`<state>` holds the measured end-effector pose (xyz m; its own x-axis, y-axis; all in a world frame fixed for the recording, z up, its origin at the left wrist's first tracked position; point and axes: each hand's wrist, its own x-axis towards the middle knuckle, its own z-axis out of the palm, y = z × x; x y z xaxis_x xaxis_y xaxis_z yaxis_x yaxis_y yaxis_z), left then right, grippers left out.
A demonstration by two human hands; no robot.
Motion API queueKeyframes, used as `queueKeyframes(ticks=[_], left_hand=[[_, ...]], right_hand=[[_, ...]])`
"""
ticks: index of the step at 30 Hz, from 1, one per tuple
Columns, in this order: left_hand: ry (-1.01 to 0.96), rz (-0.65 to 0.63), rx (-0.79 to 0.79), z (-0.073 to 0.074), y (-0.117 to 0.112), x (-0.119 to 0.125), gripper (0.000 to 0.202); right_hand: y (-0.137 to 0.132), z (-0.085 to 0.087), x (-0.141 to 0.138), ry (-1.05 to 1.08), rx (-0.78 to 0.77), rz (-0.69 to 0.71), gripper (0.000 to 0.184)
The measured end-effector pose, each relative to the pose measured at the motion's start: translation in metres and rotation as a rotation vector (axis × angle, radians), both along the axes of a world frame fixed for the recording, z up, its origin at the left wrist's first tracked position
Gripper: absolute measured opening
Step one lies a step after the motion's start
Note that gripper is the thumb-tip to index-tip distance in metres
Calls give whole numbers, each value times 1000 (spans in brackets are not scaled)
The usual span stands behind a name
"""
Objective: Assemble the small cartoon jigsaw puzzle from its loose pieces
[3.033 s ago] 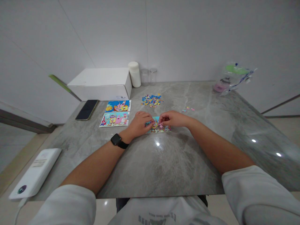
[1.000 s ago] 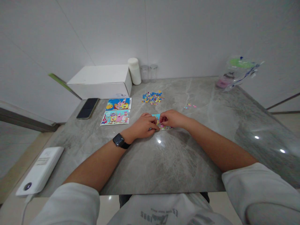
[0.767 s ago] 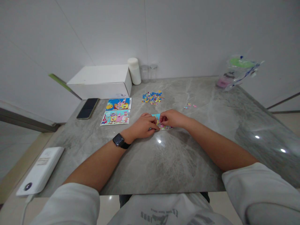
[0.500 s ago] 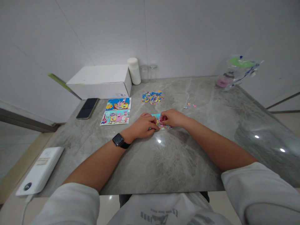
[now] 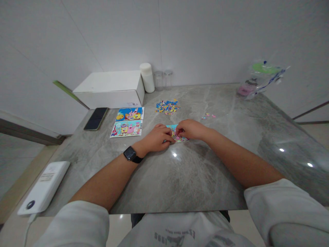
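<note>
A small, colourful, partly built jigsaw puzzle [image 5: 175, 135] lies on the grey marble table [image 5: 195, 171]. My left hand [image 5: 156, 138], with a black watch on the wrist, rests on the puzzle's left side with its fingers curled and pressing down. My right hand [image 5: 189, 129] is over the puzzle's right part, fingertips pinched together on it; any piece between them is too small to make out. Loose puzzle pieces [image 5: 167, 106] sit in a heap further back.
Two cartoon picture cards [image 5: 128, 122] lie left of the puzzle, beside a black phone [image 5: 96, 118]. A white box [image 5: 110, 89], a white bottle [image 5: 147, 78] and two glass jars [image 5: 163, 80] stand by the wall. A few stray pieces [image 5: 207, 116], a plastic bag [image 5: 259, 78], a white device [image 5: 42, 187].
Both hands have stayed on the puzzle with only slight finger movement. Compared with three seconds ago, the view has shifted a little and my hands are closer together.
</note>
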<state>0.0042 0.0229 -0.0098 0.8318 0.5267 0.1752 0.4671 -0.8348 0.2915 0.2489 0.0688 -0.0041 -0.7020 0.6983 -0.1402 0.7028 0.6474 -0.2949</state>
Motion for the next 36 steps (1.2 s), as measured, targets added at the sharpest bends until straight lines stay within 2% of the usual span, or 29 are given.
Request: queueKeyframes(ticks=[6, 16, 20, 28, 32, 36], left_hand=[[-9, -3, -6, 1, 0, 0, 33], [-24, -1, 9, -4, 2, -1, 33], [-56, 4, -21, -6, 2, -1, 32], [-158, 22, -8, -9, 5, -1, 26], [-123, 16, 7, -8, 5, -1, 24], [-82, 10, 13, -6, 3, -2, 25]], right_hand=[[0, 0, -1, 10, -2, -30, 19], [0, 10, 3, 16, -9, -7, 20], [10, 20, 19, 105, 80, -103, 21], [21, 52, 56, 213, 190, -358, 18], [22, 55, 62, 223, 206, -400, 18], [21, 50, 57, 222, 181, -367, 18]])
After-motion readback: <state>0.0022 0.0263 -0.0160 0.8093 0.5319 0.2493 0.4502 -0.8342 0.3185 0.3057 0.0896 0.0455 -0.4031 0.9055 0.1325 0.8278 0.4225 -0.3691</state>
